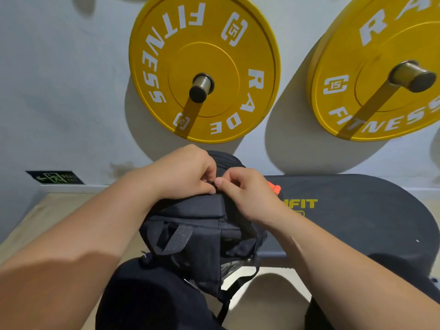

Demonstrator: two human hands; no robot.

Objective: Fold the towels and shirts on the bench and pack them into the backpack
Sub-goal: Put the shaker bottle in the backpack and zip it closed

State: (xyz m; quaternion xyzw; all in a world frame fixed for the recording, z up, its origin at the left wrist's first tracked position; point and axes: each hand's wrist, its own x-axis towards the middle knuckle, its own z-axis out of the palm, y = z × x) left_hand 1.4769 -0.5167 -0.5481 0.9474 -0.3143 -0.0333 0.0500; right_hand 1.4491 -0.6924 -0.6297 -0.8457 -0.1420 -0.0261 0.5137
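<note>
Item 1: 2 yellow weight plates, left plate point(204, 55) and right plate point(357, 58), white "RADE FITNESS" and "15" lettering, each hung on a metal peg point(202, 87) on a pale wall point(59, 79).
Item 2: green exit sign point(55, 177), low on wall, left.
Item 3: light wooden floor point(47, 215).

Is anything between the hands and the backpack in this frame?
Nothing visible does. The left hand and the right hand are both on the top edge of the backpack, pinching something there that is too small to identify.
</note>
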